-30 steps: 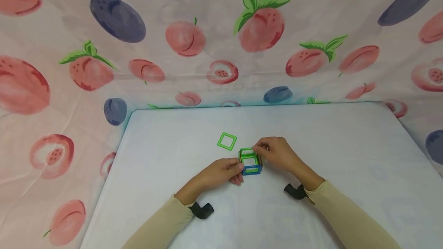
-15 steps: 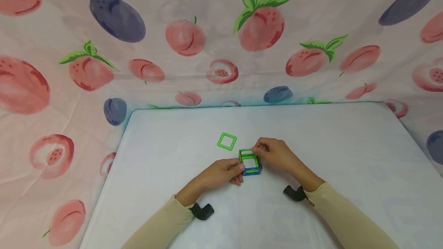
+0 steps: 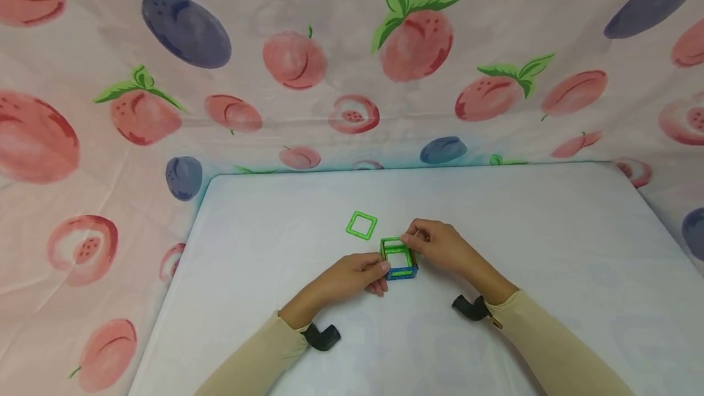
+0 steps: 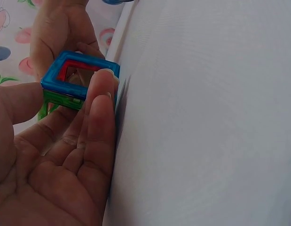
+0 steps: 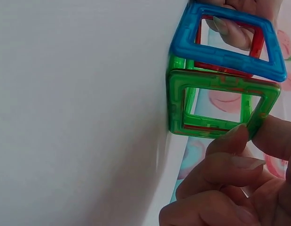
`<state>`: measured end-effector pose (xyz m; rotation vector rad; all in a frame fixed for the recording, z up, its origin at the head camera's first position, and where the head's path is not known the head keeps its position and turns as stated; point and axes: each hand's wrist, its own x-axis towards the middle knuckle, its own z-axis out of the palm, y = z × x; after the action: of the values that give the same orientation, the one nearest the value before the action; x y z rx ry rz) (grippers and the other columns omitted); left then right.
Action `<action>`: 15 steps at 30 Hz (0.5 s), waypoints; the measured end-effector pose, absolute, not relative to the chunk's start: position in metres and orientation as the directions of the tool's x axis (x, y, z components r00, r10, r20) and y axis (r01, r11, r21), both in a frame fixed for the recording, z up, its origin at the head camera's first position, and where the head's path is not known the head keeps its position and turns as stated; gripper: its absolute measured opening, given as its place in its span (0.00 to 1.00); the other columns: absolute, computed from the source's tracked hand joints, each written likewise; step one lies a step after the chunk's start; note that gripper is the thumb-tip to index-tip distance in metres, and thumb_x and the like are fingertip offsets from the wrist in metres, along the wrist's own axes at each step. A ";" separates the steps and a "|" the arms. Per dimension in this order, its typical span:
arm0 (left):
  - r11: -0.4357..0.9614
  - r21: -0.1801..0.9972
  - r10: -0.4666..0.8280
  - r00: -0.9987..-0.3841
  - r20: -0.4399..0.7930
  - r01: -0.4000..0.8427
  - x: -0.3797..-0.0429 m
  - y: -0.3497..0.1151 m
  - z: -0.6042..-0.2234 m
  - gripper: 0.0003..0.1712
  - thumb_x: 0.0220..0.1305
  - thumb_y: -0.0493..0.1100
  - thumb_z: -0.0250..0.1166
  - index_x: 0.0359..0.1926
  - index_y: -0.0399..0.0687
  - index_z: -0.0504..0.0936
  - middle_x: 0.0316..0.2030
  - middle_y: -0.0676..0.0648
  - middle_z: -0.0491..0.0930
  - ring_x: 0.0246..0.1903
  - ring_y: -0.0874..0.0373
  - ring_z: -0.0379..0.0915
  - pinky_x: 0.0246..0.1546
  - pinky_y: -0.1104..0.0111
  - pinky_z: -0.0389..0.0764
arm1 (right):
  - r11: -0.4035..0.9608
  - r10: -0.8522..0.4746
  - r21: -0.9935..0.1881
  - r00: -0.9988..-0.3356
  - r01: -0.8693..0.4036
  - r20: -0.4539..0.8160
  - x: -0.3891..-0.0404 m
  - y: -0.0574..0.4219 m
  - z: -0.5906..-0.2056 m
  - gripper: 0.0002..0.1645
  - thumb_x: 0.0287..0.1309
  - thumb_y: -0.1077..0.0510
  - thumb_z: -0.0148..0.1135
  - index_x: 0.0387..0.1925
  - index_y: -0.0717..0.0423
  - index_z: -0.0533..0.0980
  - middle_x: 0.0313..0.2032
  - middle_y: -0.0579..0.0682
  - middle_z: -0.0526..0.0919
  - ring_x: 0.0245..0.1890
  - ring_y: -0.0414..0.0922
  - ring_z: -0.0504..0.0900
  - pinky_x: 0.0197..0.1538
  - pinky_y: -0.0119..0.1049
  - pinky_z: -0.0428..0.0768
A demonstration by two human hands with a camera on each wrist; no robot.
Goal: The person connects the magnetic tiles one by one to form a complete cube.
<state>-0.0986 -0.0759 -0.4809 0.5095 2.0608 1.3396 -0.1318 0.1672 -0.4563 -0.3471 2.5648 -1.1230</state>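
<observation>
A small cube of magnetic tiles (image 3: 399,273) stands on the white table, with a blue tile (image 5: 230,55) facing the person. A green tile (image 5: 223,80) forms its right side, and red edges show inside. My left hand (image 3: 349,278) grips the cube from the left, thumb near the front corner. In the left wrist view, the left fingertips (image 4: 100,125) reach past the blue face. My right hand (image 3: 440,243) pinches the cube's far right corner; its thumb and forefinger show at the green tile in the right wrist view. Behind the cube lies a loose green square tile (image 3: 352,234).
The white table (image 3: 264,219) has its back edge against a fruit-print cloth (image 3: 330,11), which also runs up both sides. Black curved pieces (image 3: 324,338) show at both wrists, below beige sleeves (image 3: 258,353).
Almost nothing differs. The cube's far top edge sits slightly lower than a second ago, and both hands keep their hold. The loose tile has stayed in place.
</observation>
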 end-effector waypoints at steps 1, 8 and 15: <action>0.411 0.912 0.617 -0.732 -0.289 -0.014 -0.099 -0.076 -0.480 0.20 0.79 0.56 0.53 0.42 0.46 0.82 0.33 0.51 0.86 0.34 0.58 0.84 0.42 0.69 0.82 | 0.664 -0.344 -0.742 -0.918 -0.089 -0.197 -0.132 0.168 -0.456 0.15 0.71 0.45 0.62 0.37 0.51 0.80 0.24 0.46 0.76 0.27 0.44 0.71 0.31 0.37 0.67; 0.408 0.913 0.622 -0.728 -0.288 -0.012 -0.100 -0.077 -0.478 0.20 0.79 0.56 0.53 0.42 0.47 0.82 0.33 0.51 0.86 0.34 0.58 0.84 0.42 0.69 0.82 | 0.668 -0.402 -0.743 -0.861 -0.043 -0.312 -0.153 0.177 -0.458 0.21 0.70 0.37 0.61 0.46 0.49 0.83 0.34 0.49 0.81 0.36 0.45 0.76 0.40 0.39 0.74; 0.400 0.916 0.629 -0.724 -0.284 -0.012 -0.100 -0.077 -0.479 0.20 0.80 0.55 0.53 0.42 0.47 0.82 0.33 0.51 0.86 0.34 0.59 0.84 0.42 0.70 0.82 | 0.649 -0.500 -0.750 -0.813 -0.123 -0.299 -0.187 0.162 -0.464 0.25 0.78 0.39 0.48 0.59 0.47 0.80 0.54 0.50 0.83 0.57 0.50 0.77 0.61 0.51 0.75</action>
<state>-0.1002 -0.0766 -0.4791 0.5241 2.0447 1.3457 -0.1870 0.1624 -0.4636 -0.4853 2.3798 -1.0324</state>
